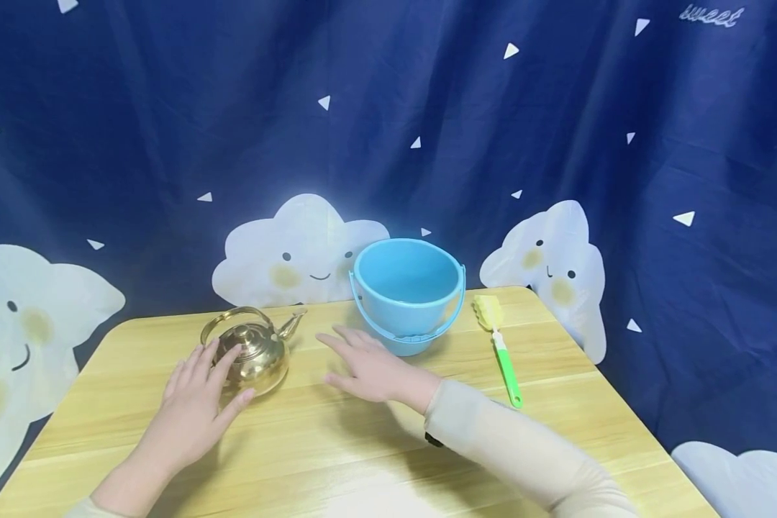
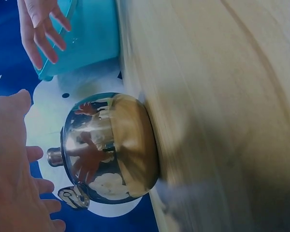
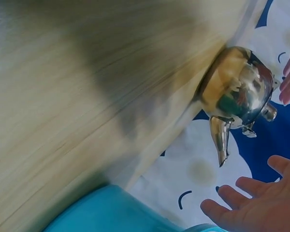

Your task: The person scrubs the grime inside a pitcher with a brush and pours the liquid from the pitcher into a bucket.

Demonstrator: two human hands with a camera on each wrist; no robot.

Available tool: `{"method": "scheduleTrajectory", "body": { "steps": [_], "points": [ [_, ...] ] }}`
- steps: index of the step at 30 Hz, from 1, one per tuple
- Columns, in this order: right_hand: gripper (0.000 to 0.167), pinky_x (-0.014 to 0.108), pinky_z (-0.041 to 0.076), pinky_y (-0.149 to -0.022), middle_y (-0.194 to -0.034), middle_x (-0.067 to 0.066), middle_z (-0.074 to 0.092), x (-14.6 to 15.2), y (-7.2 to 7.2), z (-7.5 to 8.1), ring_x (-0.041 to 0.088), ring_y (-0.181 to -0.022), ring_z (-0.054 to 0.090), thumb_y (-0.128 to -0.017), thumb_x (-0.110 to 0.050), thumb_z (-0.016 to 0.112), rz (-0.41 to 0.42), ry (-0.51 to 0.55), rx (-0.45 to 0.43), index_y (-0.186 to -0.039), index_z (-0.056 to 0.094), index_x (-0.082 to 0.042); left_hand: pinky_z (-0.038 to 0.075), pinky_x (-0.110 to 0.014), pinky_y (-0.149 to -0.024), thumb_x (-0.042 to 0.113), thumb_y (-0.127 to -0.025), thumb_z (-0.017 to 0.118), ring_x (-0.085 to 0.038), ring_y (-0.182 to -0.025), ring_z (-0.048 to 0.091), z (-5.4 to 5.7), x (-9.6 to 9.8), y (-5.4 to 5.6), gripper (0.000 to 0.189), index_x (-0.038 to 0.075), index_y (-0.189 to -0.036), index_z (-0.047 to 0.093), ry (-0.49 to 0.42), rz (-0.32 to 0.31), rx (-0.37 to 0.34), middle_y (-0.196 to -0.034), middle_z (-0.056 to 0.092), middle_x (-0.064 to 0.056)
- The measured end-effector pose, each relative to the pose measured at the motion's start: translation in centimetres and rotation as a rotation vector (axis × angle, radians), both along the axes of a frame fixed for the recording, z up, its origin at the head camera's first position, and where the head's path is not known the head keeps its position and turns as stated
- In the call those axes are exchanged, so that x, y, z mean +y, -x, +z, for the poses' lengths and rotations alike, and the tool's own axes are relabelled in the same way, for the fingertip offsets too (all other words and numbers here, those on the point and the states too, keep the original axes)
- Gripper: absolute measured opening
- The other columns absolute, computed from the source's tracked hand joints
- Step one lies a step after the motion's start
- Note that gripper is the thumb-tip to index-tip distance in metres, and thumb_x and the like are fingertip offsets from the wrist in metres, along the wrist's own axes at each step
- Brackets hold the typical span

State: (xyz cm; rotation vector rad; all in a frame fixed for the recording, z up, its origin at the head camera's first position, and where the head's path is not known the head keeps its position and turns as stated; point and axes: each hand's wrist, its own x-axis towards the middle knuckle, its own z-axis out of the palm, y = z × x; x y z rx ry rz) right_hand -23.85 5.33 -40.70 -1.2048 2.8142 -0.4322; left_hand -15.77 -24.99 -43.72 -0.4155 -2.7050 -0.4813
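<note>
A shiny gold teapot [image 1: 265,363] with a lid, an arched handle and a spout pointing right stands at the left of the table. Over its near left side is my left hand [image 1: 191,410], fingers spread and relaxed, holding nothing. In the left wrist view a gap shows between those fingers and the teapot's body [image 2: 111,150]. My right hand [image 1: 372,367] hovers between the teapot and a light blue bucket [image 1: 404,316], its fingers extended toward the left and its palm bare. The bucket is upright, with its handle hanging down in front.
A sponge brush [image 1: 506,370] with a yellow head and green handle lies right of the bucket. Beneath everything is a wooden table [image 1: 285,467]. Behind its back edge hangs a dark blue curtain [image 1: 453,93] printed with clouds and triangles.
</note>
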Motion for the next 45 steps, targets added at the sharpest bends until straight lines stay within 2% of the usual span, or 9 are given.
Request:
{"method": "scheduleTrajectory", "body": {
  "steps": [16,26,37,45],
  "points": [
    [0.069,0.061,0.029,-0.114,-0.164,0.015,0.022,-2.3,1.4,-0.9,0.04,-0.147,0.028,-0.103,-0.056,0.042,-0.04,0.039,-0.033,-0.161,0.021,-0.025,-0.001,-0.07,-0.115,0.045,-0.102,0.054,-0.059,-0.143,0.012,-0.3,-0.8,0.4,0.071,0.001,-0.153,0.032,-0.056,0.092,-0.003,-0.157,0.017,-0.038],
    [0.069,0.059,0.028,-0.115,-0.164,0.011,0.023,-3.6,1.6,-1.0,0.034,-0.147,0.03,-0.102,-0.058,0.041,-0.071,0.036,-0.041,-0.161,0.019,-0.029,0.003,-0.073,-0.113,0.045,-0.102,0.052,-0.06,-0.141,0.014,-0.3,-0.7,0.6,0.07,0.0,-0.153,0.033,-0.082,0.13,-0.008,-0.157,0.017,-0.037],
    [0.068,0.057,0.027,-0.116,-0.163,0.014,0.025,-5.0,2.2,-1.6,0.035,-0.146,0.032,-0.103,-0.052,0.045,-0.079,0.094,-0.067,-0.16,0.023,-0.023,0.018,-0.079,-0.104,0.045,-0.103,0.05,-0.061,-0.138,0.021,-0.2,-0.4,1.0,0.068,-0.003,-0.149,0.037,-0.115,0.187,-0.013,-0.152,0.025,-0.04],
    [0.069,0.058,0.03,-0.115,-0.163,0.014,0.026,-5.9,2.9,-2.1,0.036,-0.145,0.033,-0.102,-0.053,0.048,-0.107,0.123,-0.092,-0.16,0.021,-0.028,0.029,-0.076,-0.1,0.045,-0.104,0.047,-0.062,-0.129,0.034,0.3,-0.2,1.7,0.067,-0.01,-0.141,0.044,-0.13,0.217,0.018,-0.145,0.035,-0.041]
  ]
}}
